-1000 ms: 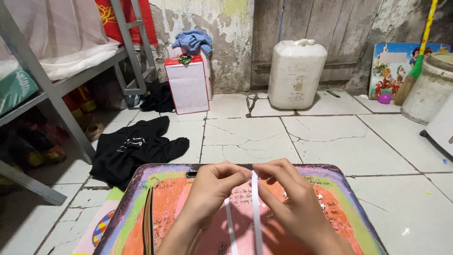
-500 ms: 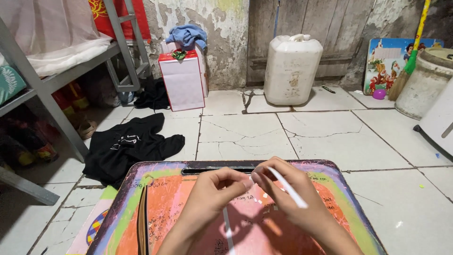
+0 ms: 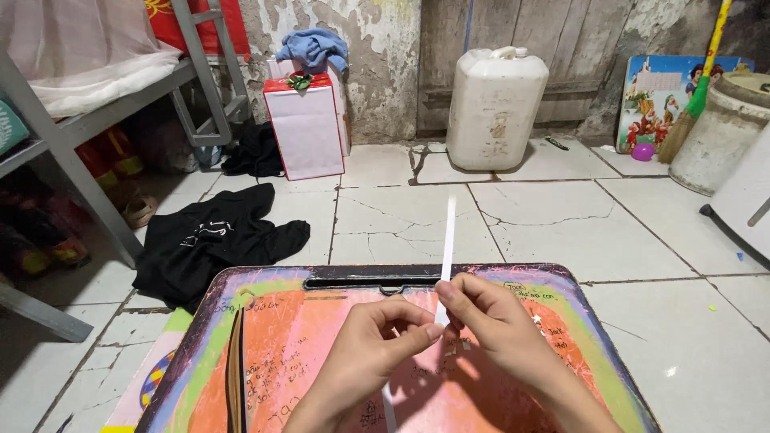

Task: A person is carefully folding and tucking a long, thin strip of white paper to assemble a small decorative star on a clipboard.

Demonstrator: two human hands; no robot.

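Note:
A thin white paper strip (image 3: 447, 240) stands upright from between my fingers, its top end free over the floor tiles. My left hand (image 3: 370, 353) and my right hand (image 3: 496, 325) pinch its lower part together, fingertips touching. A second bit of white strip (image 3: 389, 397) shows below my left hand; whether it is the same strip I cannot tell. Both hands hover over a small colourful scratched table (image 3: 273, 345) with a pink and orange top and a dark slot near its far edge.
A black garment (image 3: 212, 240) lies on the cracked white tiles at left. By the far wall stand a white and red gift bag (image 3: 307, 127), a white plastic jerrycan (image 3: 495, 108), a picture board (image 3: 666, 100), a broom and a grey bucket (image 3: 718, 132). A metal bed frame (image 3: 88, 152) fills the left.
The strip, slanted down to the right in my right hand half a second ago, now points straight up. Both hands have come together on it; the view tilted slightly.

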